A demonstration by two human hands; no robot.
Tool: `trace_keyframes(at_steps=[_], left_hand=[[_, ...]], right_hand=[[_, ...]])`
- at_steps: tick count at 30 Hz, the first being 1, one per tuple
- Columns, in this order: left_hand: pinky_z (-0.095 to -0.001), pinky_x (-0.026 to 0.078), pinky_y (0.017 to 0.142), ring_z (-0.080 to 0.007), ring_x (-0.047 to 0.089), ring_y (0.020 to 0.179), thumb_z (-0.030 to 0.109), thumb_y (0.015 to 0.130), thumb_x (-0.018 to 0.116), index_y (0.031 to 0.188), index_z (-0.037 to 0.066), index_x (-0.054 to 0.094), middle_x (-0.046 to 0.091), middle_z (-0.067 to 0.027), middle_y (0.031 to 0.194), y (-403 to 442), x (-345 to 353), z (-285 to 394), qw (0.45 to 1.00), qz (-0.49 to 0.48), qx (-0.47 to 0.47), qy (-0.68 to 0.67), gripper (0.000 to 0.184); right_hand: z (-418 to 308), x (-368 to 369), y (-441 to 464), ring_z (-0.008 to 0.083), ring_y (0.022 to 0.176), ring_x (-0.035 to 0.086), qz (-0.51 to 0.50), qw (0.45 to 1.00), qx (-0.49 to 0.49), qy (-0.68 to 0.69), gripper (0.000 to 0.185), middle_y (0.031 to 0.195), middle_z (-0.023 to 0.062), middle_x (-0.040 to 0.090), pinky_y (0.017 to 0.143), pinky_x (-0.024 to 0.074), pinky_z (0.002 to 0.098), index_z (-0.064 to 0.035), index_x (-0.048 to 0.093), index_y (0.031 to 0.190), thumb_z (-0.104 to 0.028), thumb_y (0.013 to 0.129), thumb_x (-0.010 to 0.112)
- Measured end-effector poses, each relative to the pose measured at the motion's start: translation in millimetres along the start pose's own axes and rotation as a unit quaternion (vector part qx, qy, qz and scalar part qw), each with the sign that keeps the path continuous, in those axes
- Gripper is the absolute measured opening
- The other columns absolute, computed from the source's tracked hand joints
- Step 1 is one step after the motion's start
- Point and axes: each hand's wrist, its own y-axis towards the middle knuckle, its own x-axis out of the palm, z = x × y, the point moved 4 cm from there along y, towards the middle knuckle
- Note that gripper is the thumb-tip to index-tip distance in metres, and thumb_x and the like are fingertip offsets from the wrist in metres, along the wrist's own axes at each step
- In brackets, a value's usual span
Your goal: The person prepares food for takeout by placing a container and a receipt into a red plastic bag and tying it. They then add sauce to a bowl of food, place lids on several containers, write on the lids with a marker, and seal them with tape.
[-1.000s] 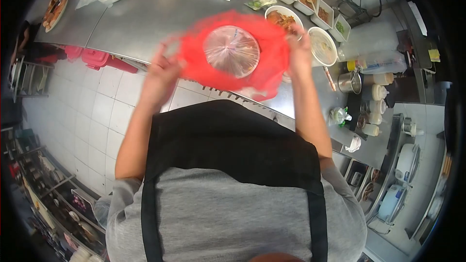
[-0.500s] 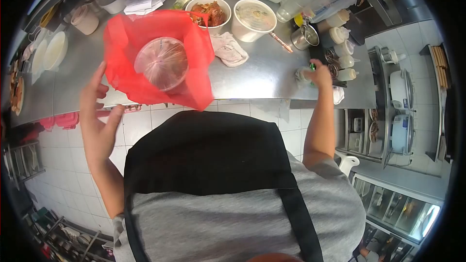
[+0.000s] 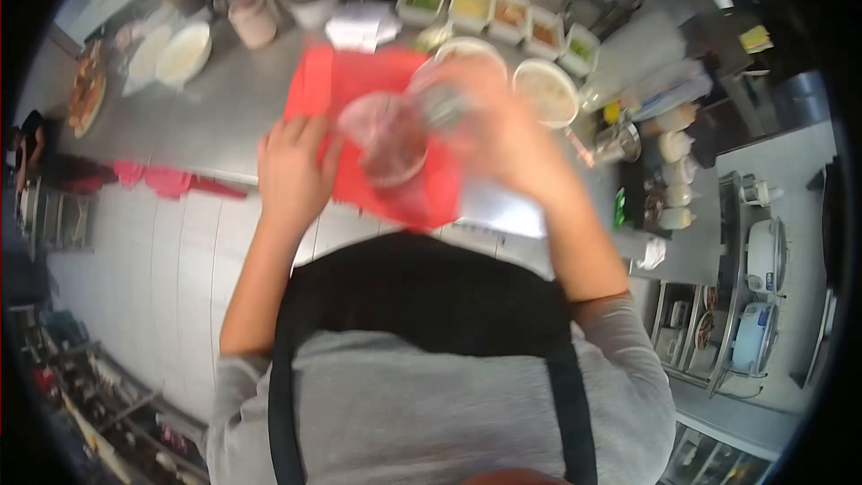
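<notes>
A red bag [image 3: 310, 81] lies open on the steel counter, with a round container wrapped in clear plastic [image 3: 395, 157] inside it. At the bag's left edge is my left hand [image 3: 296, 162], its fingers bent against the red material and partly hidden. My right hand [image 3: 498, 126], blurred by motion, is over the bag's right side, closed on a small clear bag [image 3: 442, 106] beside the wrapped container. Behind my right hand stands a white bowl [image 3: 471, 47], partly covered by it.
A white tub [image 3: 546, 94] stands right of the bowl. Several trays of toppings [image 3: 469, 4] line the back, near white papers [image 3: 359, 27]. A metal pot [image 3: 618, 142] and sauce bottles [image 3: 675, 171] are at the right. White plates [image 3: 184, 54] sit at the left.
My right hand has come from the counter's right side to the red bag, bringing the small clear bag. My left hand has moved onto the red bag's left edge.
</notes>
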Motion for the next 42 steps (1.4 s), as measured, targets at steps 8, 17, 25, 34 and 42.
trace_keyframes(at_steps=[8, 17, 25, 34, 42], left_hand=[[-0.0411, 0.043, 0.081, -0.033, 0.054, 0.092, 0.009, 0.068, 0.073, 0.092, 0.003, 0.06, 0.057, -0.013, 0.094, -31.2, -45.7, -19.1, 0.983, 0.077, -0.023, -0.167, 0.028], [-0.0399, 0.039, 0.092, -0.0315, 0.05, 0.104, 0.005, 0.069, 0.07, 0.102, 0.005, 0.059, 0.051, -0.0137, 0.111, -64.4, -104.8, -52.6, 0.969, 0.131, -0.101, -0.181, 0.035], [-0.0396, 0.039, 0.093, -0.0308, 0.049, 0.105, 0.005, 0.071, 0.069, 0.102, 0.005, 0.059, 0.051, -0.0131, 0.11, -75.7, -125.7, -70.7, 0.965, 0.172, -0.113, -0.161, 0.033], [-0.0377, 0.04, 0.093, -0.0285, 0.05, 0.107, 0.012, 0.074, 0.071, 0.108, 0.003, 0.057, 0.051, -0.0135, 0.114, -64.0, -121.9, -79.3, 0.958, 0.131, -0.059, -0.25, 0.038], [-0.0396, 0.042, 0.096, -0.0265, 0.051, 0.116, 0.018, 0.083, 0.068, 0.134, -0.003, 0.034, 0.047, -0.0199, 0.129, -1.0, -95.5, 5.5, 0.674, 0.051, -0.047, -0.735, 0.065]], right_hand=[[31.3, 91.6, 28.1, 0.0342, 0.115, 0.053, -0.305, 0.934, -0.037, -0.182, 0.054, 0.131, 0.0162, 0.049, 0.095, 0.0457, 0.0412, -0.009, 0.045, 0.132, -0.022, 0.082, 0.06], [-0.8, -237.3, 226.6, 0.0178, 0.099, 0.055, 0.169, 0.956, 0.026, 0.24, 0.032, 0.103, 0.0054, 0.058, 0.085, 0.0485, 0.0371, -0.0075, 0.057, 0.111, 0.001, 0.08, 0.057], [-10.0, -315.2, 287.4, 0.0341, 0.122, 0.041, 0.342, 0.864, 0.213, 0.303, 0.033, 0.129, 0.0132, 0.044, 0.1, 0.042, 0.0488, -0.0038, 0.06, 0.11, 0.004, 0.079, 0.049], [-15.7, -238.2, 362.6, 0.0211, 0.081, 0.061, 0.405, 0.906, -0.113, 0.038, 0.024, 0.086, 0.0117, 0.065, 0.073, 0.0498, 0.0334, -0.0019, 0.061, 0.103, -0.001, 0.079, 0.061], [-107.7, -4.5, 71.2, 0.0248, 0.093, 0.061, 0.1, 0.915, -0.345, 0.182, 0.03, 0.102, 0.0086, 0.063, 0.082, 0.0486, 0.0343, -0.0099, 0.069, 0.096, 0.002, 0.07, 0.062]])
